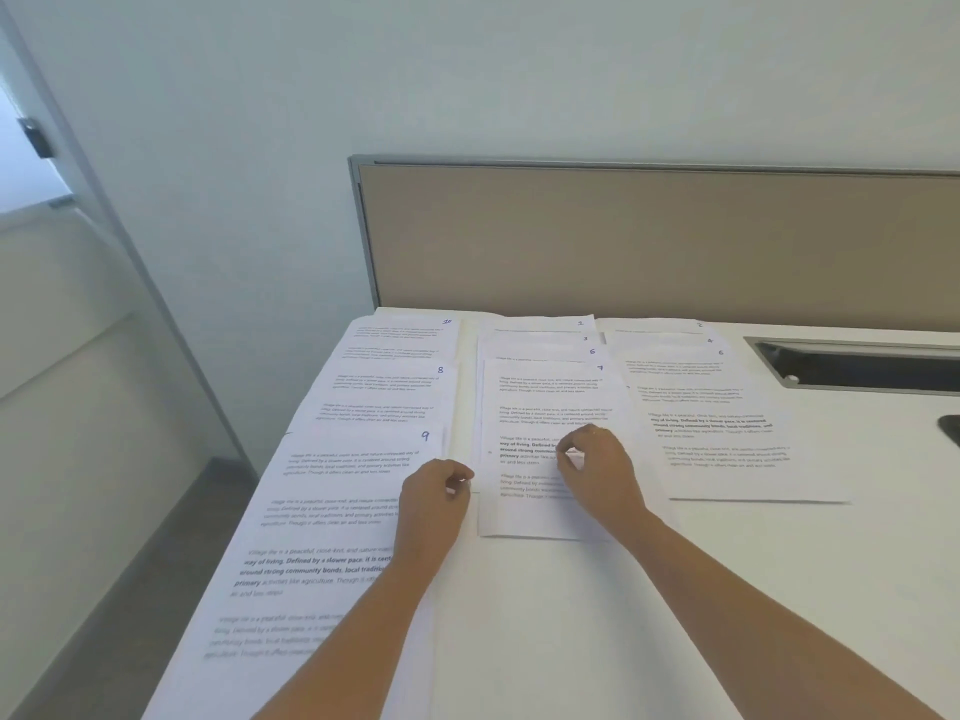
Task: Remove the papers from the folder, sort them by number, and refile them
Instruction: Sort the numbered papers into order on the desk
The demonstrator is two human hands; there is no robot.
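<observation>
Numbered sheets in three columns on the worktop (571, 615).
Left column, rear to front: sheet 10 (400, 335), sheet 8 (384, 397), sheet 9 (337, 511). Middle column: overlapped stack, sheet 7 (540, 402) on top, right hand (597, 470) over it. Right column: stack topped by sheet 6 (727, 433). Left hand (436, 491) at the right edge of sheet 9. Partition (649, 241) behind; cable slot (857, 366) rear right.
</observation>
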